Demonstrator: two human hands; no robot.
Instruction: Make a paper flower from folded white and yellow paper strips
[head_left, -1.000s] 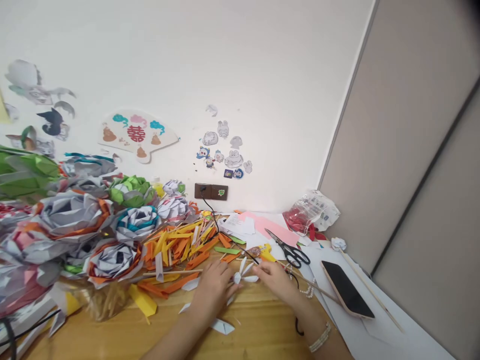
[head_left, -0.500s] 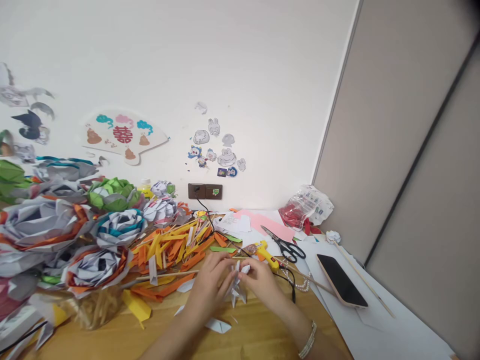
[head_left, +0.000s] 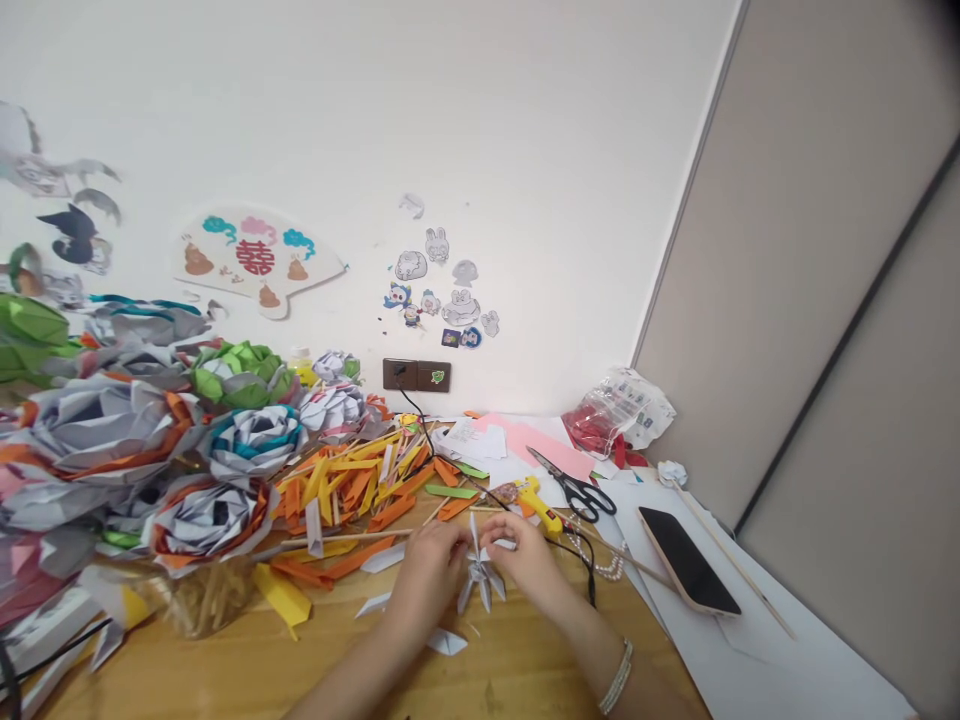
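Pinching a white paper flower (head_left: 479, 574) between left hand (head_left: 433, 562) and right hand (head_left: 523, 557) at a cluttered wooden counter (head_left: 525, 665) against a white wall (head_left: 555, 200).

on the right forearm (head_left: 574, 620) there is worn one bracelet (head_left: 616, 679). it is pale, almost whitish, and forms a narrow band with a small bead-like texture; its finer details are too small to tell. the left forearm (head_left: 352, 660), the left hand (head_left: 430, 568) and the right hand (head_left: 523, 558) are bare.
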